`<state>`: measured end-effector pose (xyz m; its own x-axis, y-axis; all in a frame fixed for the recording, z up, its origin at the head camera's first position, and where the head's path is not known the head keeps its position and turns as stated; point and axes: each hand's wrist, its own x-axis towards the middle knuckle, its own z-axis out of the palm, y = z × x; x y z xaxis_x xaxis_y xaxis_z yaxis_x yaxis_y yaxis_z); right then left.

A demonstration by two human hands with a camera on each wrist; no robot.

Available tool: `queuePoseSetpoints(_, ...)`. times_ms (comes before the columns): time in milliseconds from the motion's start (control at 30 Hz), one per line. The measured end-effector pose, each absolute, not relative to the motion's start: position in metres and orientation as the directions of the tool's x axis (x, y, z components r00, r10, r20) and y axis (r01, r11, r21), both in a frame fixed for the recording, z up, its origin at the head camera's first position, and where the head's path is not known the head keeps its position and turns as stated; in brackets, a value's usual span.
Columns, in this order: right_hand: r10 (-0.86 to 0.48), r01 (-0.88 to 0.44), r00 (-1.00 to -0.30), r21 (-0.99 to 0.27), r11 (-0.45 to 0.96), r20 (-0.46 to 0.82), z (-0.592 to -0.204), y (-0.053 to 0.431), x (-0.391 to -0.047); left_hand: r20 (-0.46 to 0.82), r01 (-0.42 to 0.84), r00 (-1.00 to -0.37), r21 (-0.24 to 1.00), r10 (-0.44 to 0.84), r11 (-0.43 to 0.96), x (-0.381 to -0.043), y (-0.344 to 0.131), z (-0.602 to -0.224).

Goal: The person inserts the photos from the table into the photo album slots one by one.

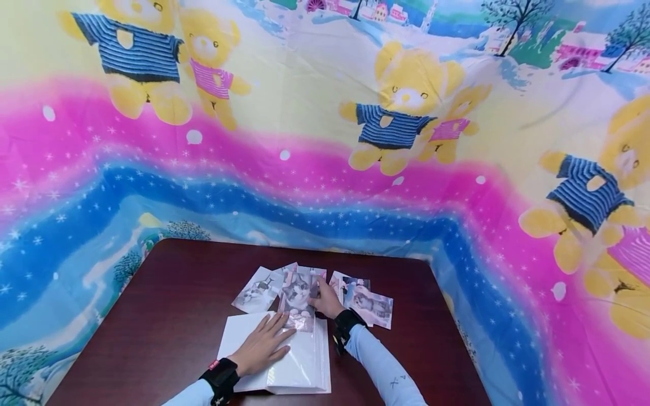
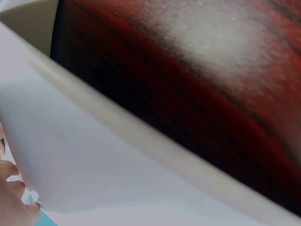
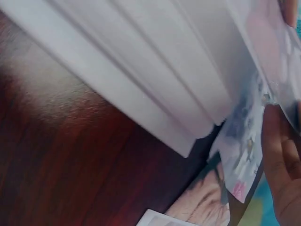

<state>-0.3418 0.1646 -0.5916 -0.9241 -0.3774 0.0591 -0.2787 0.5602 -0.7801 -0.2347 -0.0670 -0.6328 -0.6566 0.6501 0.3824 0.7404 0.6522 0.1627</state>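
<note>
Presses an album with the left hand spread flat. Pinches a cat photo with the right hand, just beyond the left, among more photos on the desk.

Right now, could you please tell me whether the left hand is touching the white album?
Touching: the head view shows the left hand lying spread on the white album.

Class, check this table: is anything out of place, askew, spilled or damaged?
No spill or damage shows. The loose photos beyond the white album lie askew, overlapping at different angles, not stacked. The cat photo in the right hand juts past the album's far edge, though that seems part of the work.
</note>
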Motion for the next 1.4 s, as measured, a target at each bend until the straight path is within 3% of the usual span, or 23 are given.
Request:
queuePoseSetpoints(200,-0.333,-0.275,-0.937,-0.806,0.524,0.103,-0.585,0.161,-0.348,0.379,0.726,-0.666,0.131,0.643,0.675,-0.225,-0.066,-0.629)
queuePoseSetpoints(333,-0.332,-0.274,-0.933,-0.868,0.414,0.136,-0.587,0.160,-0.352,0.420,0.734,-0.650,0.133,0.633,0.666,-0.213,-0.069,-0.632)
queuePoseSetpoints(433,-0.338,-0.256,-0.932,-0.896,0.363,0.129,-0.589,0.161,-0.352,0.425,0.715,-0.672,0.161,0.606,0.680,-0.203,-0.073,-0.636)
queuePoseSetpoints(567,-0.368,-0.281,-0.921,-0.872,0.401,0.128,-0.586,0.163,-0.347,0.431,0.678,-0.710,0.206,0.557,0.706,-0.192,-0.078,-0.643)
queuePoseSetpoints(767,-0.417,-0.311,-0.900,-0.859,0.407,0.129,-0.585,0.168,-0.341,0.519,0.714,-0.643,0.142,0.563,0.685,-0.183,-0.085,-0.651)
queuePoseSetpoints(967,-0.491,-0.260,-0.869,-0.897,0.358,0.056,-0.585,0.172,-0.332,0.579,0.739,-0.577,0.069,0.576,0.671,-0.180,-0.090,-0.659)
queuePoseSetpoints(1200,-0.519,-0.132,-0.853,-0.944,0.304,-0.048,-0.572,0.173,-0.318,0.570,0.729,-0.590,0.072,0.572,0.680,-0.181,-0.091,-0.663)
queuePoseSetpoints(1400,-0.582,-0.275,-0.811,-0.912,0.304,0.051,-0.581,0.171,-0.319,0.560,0.720,-0.606,0.086,0.564,0.688,-0.179,-0.092,-0.661)
